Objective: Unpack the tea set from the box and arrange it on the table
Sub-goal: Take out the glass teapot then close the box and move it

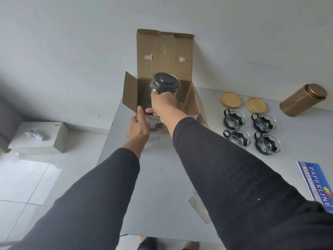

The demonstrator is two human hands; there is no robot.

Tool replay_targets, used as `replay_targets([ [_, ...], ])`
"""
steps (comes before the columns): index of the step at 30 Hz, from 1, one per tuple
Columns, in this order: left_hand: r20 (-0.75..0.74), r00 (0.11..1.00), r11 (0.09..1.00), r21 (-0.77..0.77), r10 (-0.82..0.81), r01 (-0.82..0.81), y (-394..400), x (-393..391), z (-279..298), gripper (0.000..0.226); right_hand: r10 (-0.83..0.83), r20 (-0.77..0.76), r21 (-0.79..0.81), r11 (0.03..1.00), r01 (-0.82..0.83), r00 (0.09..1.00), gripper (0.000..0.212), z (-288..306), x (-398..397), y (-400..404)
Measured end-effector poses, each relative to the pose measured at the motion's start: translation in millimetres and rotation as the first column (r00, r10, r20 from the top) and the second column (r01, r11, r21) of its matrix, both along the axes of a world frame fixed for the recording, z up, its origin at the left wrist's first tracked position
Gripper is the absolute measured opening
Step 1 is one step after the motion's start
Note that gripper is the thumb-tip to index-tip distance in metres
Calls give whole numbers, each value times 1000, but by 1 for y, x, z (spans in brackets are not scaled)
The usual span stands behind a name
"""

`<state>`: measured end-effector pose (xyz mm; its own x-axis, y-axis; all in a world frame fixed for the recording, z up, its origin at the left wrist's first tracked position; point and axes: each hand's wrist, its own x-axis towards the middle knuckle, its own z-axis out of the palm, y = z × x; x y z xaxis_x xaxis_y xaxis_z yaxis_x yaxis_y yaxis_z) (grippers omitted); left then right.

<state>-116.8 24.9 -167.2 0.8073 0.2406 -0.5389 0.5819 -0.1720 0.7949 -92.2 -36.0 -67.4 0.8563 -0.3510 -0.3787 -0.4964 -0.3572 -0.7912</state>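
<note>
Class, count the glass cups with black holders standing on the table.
4, in a two-by-two block right of the box: back left, back right, front left, front right. More may remain hidden inside.

The right hand holds a glass teapot by its black handle, over the open cardboard box. The left hand grips the box's near left corner. The box stands at the table's far left corner. Four glass cups sit near the far edge, with two wooden lids and a gold tin lying behind them.
</note>
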Motion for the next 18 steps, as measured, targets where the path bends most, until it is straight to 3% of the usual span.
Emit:
replay_targets([
  [8,8,1000,994,107,-21,20,-2,5,-1,80,-23,71,-5,1000,23,997,31,13,-3,-3],
  [18,-16,998,995,84,62,-60,8,22,14,65,-72,251,11,997,72,965,33,67,-17,-41],
])
